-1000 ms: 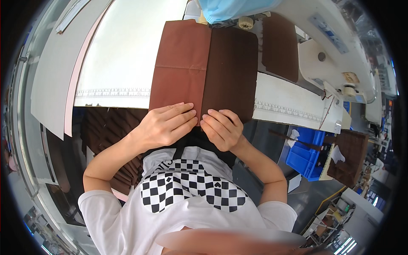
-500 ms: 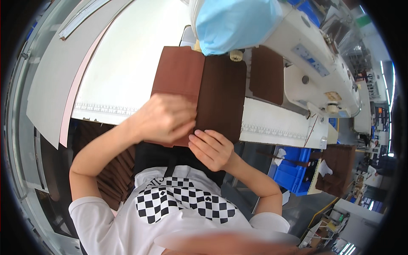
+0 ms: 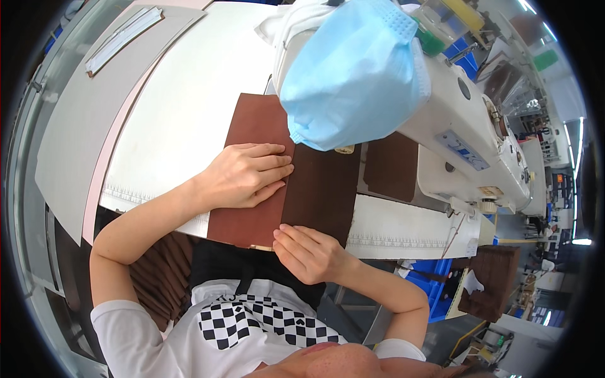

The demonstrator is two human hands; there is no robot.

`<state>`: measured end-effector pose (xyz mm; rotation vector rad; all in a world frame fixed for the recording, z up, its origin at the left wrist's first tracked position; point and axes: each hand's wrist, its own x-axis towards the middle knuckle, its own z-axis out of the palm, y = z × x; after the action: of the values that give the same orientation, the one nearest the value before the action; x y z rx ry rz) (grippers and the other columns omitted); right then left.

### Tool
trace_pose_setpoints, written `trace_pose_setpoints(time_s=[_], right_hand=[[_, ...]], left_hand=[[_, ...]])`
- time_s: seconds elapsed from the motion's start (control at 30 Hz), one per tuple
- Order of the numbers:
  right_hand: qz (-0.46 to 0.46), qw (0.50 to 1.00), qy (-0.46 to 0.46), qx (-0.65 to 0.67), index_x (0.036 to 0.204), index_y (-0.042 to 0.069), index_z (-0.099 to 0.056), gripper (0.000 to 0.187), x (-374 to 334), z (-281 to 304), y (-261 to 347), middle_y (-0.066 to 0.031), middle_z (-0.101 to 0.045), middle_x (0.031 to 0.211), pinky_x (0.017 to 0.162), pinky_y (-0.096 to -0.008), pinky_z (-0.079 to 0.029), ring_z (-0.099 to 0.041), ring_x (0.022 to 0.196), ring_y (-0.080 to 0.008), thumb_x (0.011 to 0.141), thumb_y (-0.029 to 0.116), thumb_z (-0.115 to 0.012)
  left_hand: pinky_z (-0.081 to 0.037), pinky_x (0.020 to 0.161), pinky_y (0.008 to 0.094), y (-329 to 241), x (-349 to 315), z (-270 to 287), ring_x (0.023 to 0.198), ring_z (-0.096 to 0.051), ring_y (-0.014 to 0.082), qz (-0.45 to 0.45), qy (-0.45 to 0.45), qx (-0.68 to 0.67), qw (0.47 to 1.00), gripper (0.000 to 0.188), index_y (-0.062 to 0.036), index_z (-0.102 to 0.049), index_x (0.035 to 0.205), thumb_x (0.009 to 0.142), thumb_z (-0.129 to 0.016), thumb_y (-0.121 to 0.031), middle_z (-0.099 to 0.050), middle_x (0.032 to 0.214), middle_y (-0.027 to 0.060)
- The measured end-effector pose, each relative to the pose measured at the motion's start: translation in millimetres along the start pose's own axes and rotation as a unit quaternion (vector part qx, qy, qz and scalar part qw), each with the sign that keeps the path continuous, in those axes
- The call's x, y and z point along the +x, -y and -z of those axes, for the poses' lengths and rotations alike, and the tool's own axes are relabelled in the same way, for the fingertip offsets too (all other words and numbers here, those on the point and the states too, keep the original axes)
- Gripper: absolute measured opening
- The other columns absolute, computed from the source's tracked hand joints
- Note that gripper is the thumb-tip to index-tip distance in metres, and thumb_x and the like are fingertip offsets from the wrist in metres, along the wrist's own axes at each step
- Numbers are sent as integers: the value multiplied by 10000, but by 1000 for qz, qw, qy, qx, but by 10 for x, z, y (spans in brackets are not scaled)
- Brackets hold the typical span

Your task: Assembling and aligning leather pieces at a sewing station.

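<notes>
A piece made of a reddish-brown panel (image 3: 252,120) and a dark brown panel (image 3: 321,195) lies on the white sewing table, the two meeting along a straight line. My left hand (image 3: 246,175) rests on the reddish-brown side, its fingers stretched toward that line. At the piece's near edge, my right hand (image 3: 309,253) lays its extended fingers by the lower end of the line; its thumb is hidden. The far end of the piece runs under the head of a white sewing machine (image 3: 460,138). A light blue face mask (image 3: 353,75) covers that head and hides the needle.
Another dark brown panel (image 3: 391,165) lies under the machine arm. A ruler strip (image 3: 403,242) marks the table's front edge. Grey sheets (image 3: 94,132) sit at the left, folded brown pieces (image 3: 165,271) below the table, and a blue bin (image 3: 428,283) at the lower right.
My left hand was blurred and curled near the line; now its fingers lie flat on the reddish-brown panel. The view has shifted, so piece, table and machine appear lower.
</notes>
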<state>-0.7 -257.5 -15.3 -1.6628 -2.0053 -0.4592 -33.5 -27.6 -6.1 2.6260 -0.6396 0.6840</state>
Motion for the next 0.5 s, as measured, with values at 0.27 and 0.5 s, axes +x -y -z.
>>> trace_pose_setpoints(time_s=[0.27, 0.5], right_hand=[[18, 1000, 18, 17, 843, -10, -648, 137, 115, 0, -285, -145, -675, 942, 747, -326, -575, -675, 904, -251, 739, 79, -646], [29, 999, 26, 29, 838, -15, -639, 147, 174, -23, -505, -150, -671, 929, 726, -319, -573, -674, 886, -255, 727, 80, -650]], left_hand=[[-546, 805, 335, 123, 51, 48, 981, -637, 237, -22, 15, 23, 999, 182, -18, -709, 896, 738, -673, -103, -688, 956, 69], [-521, 837, 345, 137, 158, 97, 986, -612, 233, 7, 8, 39, 999, 132, -31, -709, 809, 710, -688, -116, -680, 915, 41]])
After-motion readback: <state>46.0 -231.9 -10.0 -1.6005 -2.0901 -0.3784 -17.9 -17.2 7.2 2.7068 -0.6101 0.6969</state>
